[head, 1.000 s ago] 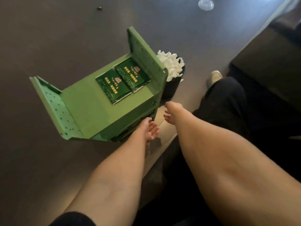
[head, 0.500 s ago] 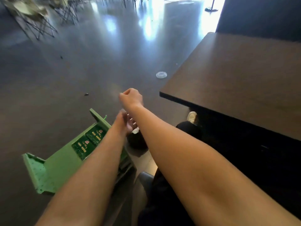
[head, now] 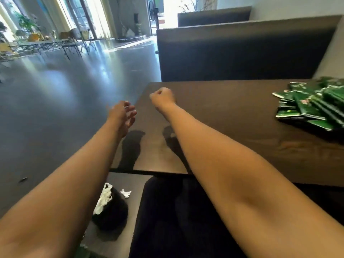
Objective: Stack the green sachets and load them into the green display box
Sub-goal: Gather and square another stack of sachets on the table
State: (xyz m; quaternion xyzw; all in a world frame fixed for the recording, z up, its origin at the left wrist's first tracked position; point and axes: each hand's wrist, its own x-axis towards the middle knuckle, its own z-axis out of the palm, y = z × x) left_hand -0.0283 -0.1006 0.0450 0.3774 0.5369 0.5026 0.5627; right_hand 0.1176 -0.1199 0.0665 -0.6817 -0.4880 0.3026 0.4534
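Observation:
A loose heap of green sachets [head: 312, 105] lies on the dark wooden table [head: 232, 131] at its far right. My left hand [head: 122, 113] hovers over the table's left edge with its fingers loosely spread and nothing in it. My right hand [head: 163, 98] is held above the table to the right of the left one, its fingers curled into a fist that holds nothing I can see. Both hands are far left of the sachets. The green display box is out of view apart from a green sliver [head: 82, 251] at the bottom edge.
A black bin [head: 111, 211] stuffed with white paper stands on the floor beside the bench, below my left arm. A dark bench back [head: 242, 51] rises behind the table. Glossy grey floor [head: 55, 108] stretches to the left, with folding chairs far off.
The view has swung up from the green box on the floor to the tabletop. Both hands have risen from the box to above the table's left part, and the sachet heap has come into view.

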